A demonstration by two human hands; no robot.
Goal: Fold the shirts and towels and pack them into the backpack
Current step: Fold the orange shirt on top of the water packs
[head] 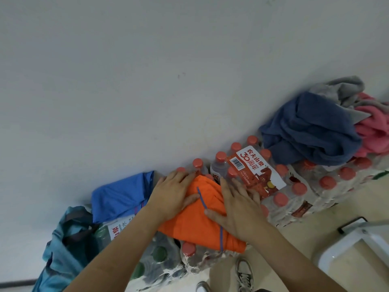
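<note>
"Where's the orange shirt (197, 229) now?"

"Folded, lying on the shrink-wrapped water bottle packs (294, 194) against the wall. Both hands are flat on it, the left hand (174, 194) and the right hand (237, 209) side by side. Neither grip is closed. The fingers are straight and pressing down."

"And the rest?"

"A folded blue shirt (120, 194) lies just left of the orange one, with the teal backpack (63, 249) beyond that. Well to the right of it, a blue towel (309, 131), a pink towel (372, 131) and a grey towel (336, 87) are heaped on more bottles."
</note>
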